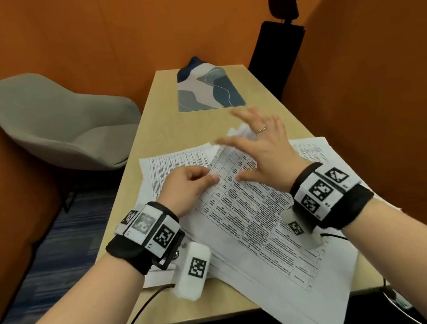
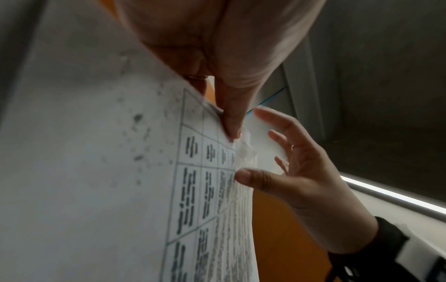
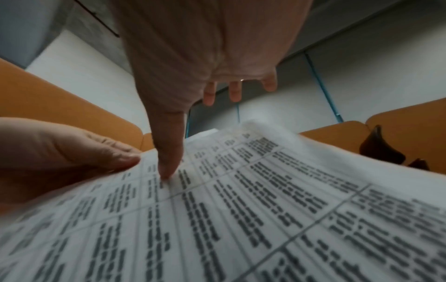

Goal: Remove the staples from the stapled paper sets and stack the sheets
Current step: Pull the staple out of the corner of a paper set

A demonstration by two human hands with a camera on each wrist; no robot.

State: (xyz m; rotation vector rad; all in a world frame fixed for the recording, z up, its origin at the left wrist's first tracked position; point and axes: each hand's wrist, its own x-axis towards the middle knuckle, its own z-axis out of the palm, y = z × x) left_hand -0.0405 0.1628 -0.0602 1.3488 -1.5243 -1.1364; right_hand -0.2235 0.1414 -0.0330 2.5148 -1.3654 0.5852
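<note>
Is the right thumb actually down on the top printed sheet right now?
Touching. The right wrist view shows the right hand's thumb tip pressed onto the top printed sheet, with no gap under it.

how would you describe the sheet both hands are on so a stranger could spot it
Start at the long tan table and look to its near end, where printed papers overlap. The sheet lies topmost and skewed. Unlike its neighbours, the left hand pinches its edge while the right hand presses a thumb on it.

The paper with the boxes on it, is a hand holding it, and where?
Yes. The left hand pinches the top sheet at its far corner; the right hand only presses a thumb on it.
</note>
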